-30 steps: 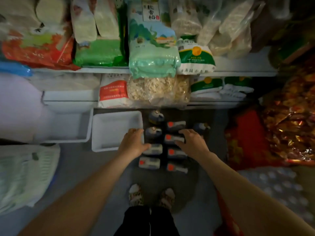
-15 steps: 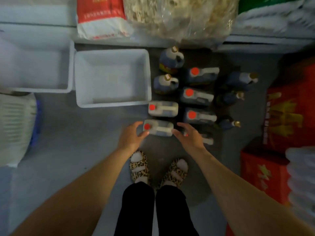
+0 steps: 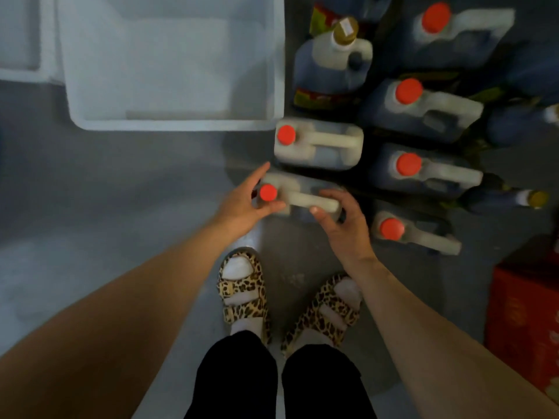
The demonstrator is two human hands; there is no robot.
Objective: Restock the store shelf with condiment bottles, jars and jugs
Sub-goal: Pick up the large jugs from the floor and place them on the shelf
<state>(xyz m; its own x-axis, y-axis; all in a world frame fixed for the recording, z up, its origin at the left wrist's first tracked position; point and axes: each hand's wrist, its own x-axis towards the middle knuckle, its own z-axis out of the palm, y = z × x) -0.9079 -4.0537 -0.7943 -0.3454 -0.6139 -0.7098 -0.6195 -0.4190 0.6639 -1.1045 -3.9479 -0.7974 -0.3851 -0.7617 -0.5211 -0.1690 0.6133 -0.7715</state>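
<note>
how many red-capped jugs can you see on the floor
6. Nearest jug at the hands; one beside the white bin; four in the right column. Others may be out of frame.

Bare forearms, no sleeves; black trousers (image 3: pixel 281 382); white socks inside leopard-print strapped sandals (image 3: pixel 245 294), just below the trouser hems.

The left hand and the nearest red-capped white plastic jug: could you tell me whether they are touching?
Touching. The head view shows the left hand with its thumb pressed against the nearest red-capped white plastic jug just below the cap.
</note>
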